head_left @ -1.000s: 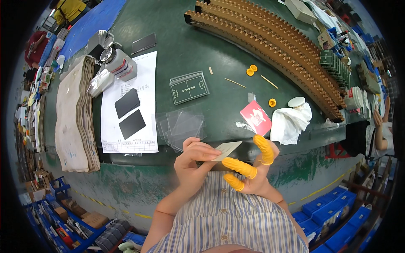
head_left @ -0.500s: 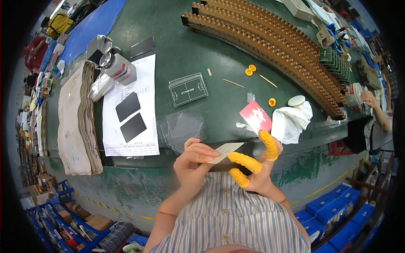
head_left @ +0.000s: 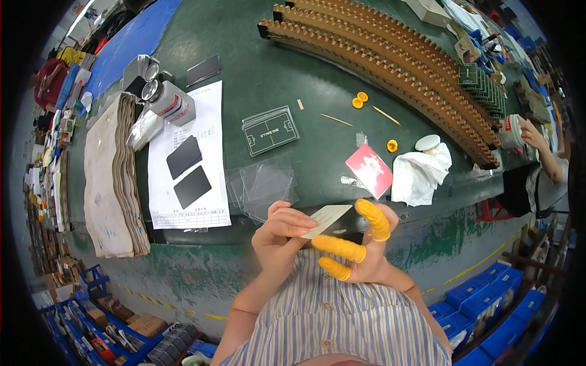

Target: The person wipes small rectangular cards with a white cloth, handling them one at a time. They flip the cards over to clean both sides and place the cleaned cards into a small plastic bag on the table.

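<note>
My left hand (head_left: 278, 236) pinches a thin cream card (head_left: 329, 217) between thumb and fingers, above the front edge of the table. My right hand (head_left: 373, 263) has its fingers spread, three of them in yellow rubber finger cots. Its lower cot-covered fingers are near the card's right edge; whether they touch it I cannot tell. A red-and-white card (head_left: 370, 172) lies on the table beyond my right hand, beside a crumpled white cloth (head_left: 421, 177). Clear plastic sleeves (head_left: 262, 186) lie beyond my left hand. Past them sits a stack of green cards (head_left: 271, 131) with white field lines.
Long wooden notched racks (head_left: 378, 67) cross the far right. Loose yellow finger cots (head_left: 392, 146) and a wooden pick (head_left: 386, 116) lie midway. Left are black cards (head_left: 193, 186) on paper, a bottle (head_left: 175, 102) and layered cardboard (head_left: 110, 183). A co-worker's hand (head_left: 533, 134) touches a white tub.
My right hand has moved left and slightly down, its raised finger drawing away from the red-and-white card. My left hand keeps the cream card nearly in place.
</note>
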A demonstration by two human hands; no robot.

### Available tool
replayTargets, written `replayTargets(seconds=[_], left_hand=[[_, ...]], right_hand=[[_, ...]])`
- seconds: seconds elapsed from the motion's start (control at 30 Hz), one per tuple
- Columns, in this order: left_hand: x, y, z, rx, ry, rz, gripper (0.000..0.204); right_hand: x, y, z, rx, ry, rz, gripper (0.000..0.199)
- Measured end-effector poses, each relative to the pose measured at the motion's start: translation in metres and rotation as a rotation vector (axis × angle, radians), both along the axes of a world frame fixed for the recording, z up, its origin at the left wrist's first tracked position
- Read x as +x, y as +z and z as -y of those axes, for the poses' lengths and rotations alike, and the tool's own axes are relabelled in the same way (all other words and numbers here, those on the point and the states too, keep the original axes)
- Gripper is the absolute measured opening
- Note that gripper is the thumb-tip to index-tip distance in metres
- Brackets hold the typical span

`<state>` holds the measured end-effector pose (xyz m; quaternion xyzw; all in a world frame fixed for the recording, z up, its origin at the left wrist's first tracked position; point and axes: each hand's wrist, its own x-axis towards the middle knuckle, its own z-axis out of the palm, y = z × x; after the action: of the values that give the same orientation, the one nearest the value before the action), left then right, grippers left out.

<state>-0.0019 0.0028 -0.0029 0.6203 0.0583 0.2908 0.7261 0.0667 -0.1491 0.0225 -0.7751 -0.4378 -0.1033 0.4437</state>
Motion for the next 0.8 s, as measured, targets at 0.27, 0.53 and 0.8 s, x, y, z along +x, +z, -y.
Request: replayTargets(seconds=[0.27, 0.53, 0.8], left_hand=[[0.000, -0.004, 0.002, -0.049, 0.002, 0.030, 0.017], [0.001, -0.005, 0.003, -0.096, -0.008, 0.057, 0.018], [0.001, -0.006, 0.003, -0.161, 0.008, 0.105, 0.020]], right_hand=[[-0.001, 0.001, 0.006, -0.017, -0.045, -0.024, 0.036], [0.004, -0.001, 0.004, -0.041, -0.082, 0.012, 0.028], [0.007, -0.004, 0.009, -0.050, -0.144, 0.001, 0.030]])
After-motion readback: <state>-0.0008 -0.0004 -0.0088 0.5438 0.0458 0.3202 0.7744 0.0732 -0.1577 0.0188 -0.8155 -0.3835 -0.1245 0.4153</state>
